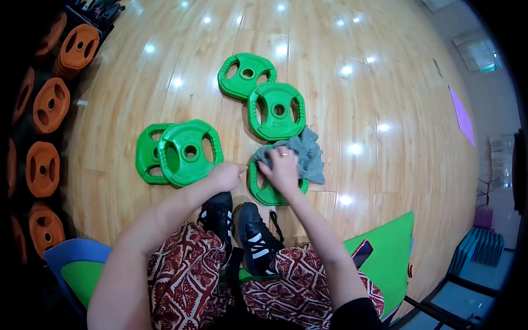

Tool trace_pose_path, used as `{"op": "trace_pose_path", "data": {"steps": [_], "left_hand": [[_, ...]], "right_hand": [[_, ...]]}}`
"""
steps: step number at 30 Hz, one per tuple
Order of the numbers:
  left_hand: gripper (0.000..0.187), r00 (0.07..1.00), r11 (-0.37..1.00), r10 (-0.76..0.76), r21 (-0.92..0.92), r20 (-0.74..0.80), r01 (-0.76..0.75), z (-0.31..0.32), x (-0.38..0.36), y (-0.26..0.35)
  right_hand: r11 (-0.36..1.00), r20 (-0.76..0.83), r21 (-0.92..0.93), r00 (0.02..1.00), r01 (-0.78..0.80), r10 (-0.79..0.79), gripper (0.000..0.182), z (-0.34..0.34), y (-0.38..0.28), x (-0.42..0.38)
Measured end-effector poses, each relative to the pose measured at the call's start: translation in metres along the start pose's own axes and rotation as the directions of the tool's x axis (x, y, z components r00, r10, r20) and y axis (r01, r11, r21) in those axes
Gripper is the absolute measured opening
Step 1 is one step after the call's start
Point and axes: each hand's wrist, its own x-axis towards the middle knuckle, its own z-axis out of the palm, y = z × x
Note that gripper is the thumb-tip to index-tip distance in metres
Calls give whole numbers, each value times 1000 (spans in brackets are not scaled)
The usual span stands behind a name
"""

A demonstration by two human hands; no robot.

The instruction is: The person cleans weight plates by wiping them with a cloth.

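Observation:
A green weight plate [265, 192] lies flat on the wooden floor in front of my shoes. On its upper part my right hand [281, 165] presses a grey cloth [309, 155], fingers wrapped round some of it; the rest spreads to the right. My left hand [226, 176] is closed beside the lower right edge of another green plate [179, 171], a finger pointing right; whether it holds anything is not clear. That plate overlaps a further green plate [144, 157]. Beyond the cloth, a green plate marked 2.5KG [276, 131] partly overlaps one more [243, 60].
Orange weight plates [43, 184] stand in racks along the left. A phone [362, 253] rests on a green mat [388, 247] at my right. Black shoes [256, 239] are close below the plates. A purple sheet [462, 115] lies at the far right.

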Motion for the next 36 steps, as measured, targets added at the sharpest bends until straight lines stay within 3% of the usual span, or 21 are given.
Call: {"op": "trace_pose_path", "data": {"steps": [1, 2, 3, 5, 8, 9, 13, 15, 17, 21, 23, 26, 30, 33, 35, 36], "left_hand": [[34, 1000, 1000, -6, -10, 0, 6, 0, 5, 0], [33, 1000, 1000, 2, 31, 5, -2, 1, 10, 1], [32, 1000, 997, 11, 74, 12, -12, -1, 12, 3], [30, 1000, 996, -4, 91, 10, 3, -5, 16, 8], [26, 999, 999, -17, 48, -40, 19, -2, 23, 10], [25, 995, 1000, -21, -12, -99, 20, -1, 26, 10], [22, 993, 1000, -5, -12, -122, 4, -20, 34, 31], [20, 984, 991, 26, -122, -175, -48, -21, 35, 34], [22, 984, 993, 68, -80, -162, -82, -25, 33, 33], [28, 983, 989, 106, -86, -150, -120, -21, 28, 22], [27, 990, 982, 5, -188, -138, -31, -22, 27, 21], [24, 993, 990, -50, -140, -108, 35, -30, 29, 13], [22, 988, 990, -1, -139, -155, -21, -39, 23, 2], [21, 993, 997, -12, -83, -119, 2, -46, 18, -5], [21, 992, 995, 61, -68, -108, -69, -47, 14, -3], [21, 992, 995, 62, -68, -106, -69, -47, 14, 0]], "right_hand": [[995, -2, 51, 997, -83, 83, 36, -3, 16, 0], [991, -106, -87, 990, -104, 95, 40, -5, 28, 0], [964, -113, -176, 977, -199, 181, 40, -11, 37, 2], [901, -101, -168, 917, -399, 387, 38, -13, 45, 6], [892, -105, -177, 910, -415, 402, 37, -5, 20, 10], [923, -196, -235, 945, -306, 263, 32, 0, 9, 8], [994, -3, -106, 1000, 1, -2, 22, 7, -19, -14], [984, 87, -57, 983, 167, -162, 21, -1, 0, -15], [971, 62, -73, 973, 228, -224, 21, -11, 18, -5], [966, -203, -168, 966, -194, 159, 16, 5, 13, 18], [989, -149, -58, 981, -134, 125, 14, 18, -8, 21], [998, -48, 12, 997, 58, -57, 15, 20, -12, 13], [977, 24, -48, 978, 207, -206, 15, 10, 13, 16], [974, -1, -89, 978, 208, -209, 15, 14, 16, 23], [978, -44, -103, 982, 181, -186, 16, 20, 12, 25], [989, -102, -110, 989, 97, -108, 17, 22, 9, 25]]}}
